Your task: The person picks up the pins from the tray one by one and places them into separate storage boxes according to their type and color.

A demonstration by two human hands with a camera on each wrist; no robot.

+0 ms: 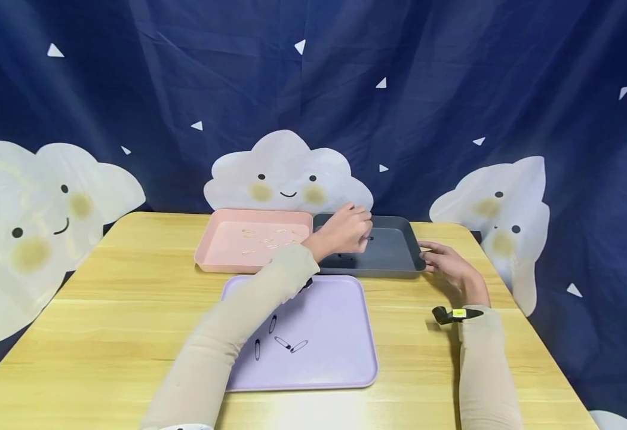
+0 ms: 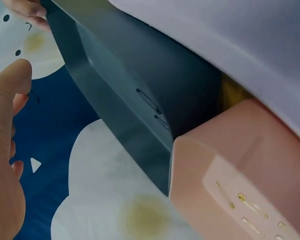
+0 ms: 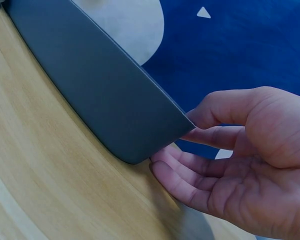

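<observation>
In the head view my left hand (image 1: 346, 230) is over the dark grey tray (image 1: 394, 270). It pinches a black safety pin (image 1: 369, 238), which also shows as a thin dark shape beyond the thumb in the left wrist view. More dark safety pins (image 2: 149, 101) lie inside that tray. My right hand (image 3: 240, 145) touches the tray's right end from outside, thumb by the rim corner and the other fingers against the side wall. Several black safety pins (image 1: 273, 324) lie on the lilac tray (image 1: 335, 358), partly hidden under my left forearm.
A pink tray (image 1: 206, 248) holding several gold safety pins (image 1: 270, 240) stands left of the dark grey tray, side by side with it. All the trays are on a wooden table (image 1: 104, 298). A blue curtain (image 1: 346, 89) with cloud faces hangs directly behind.
</observation>
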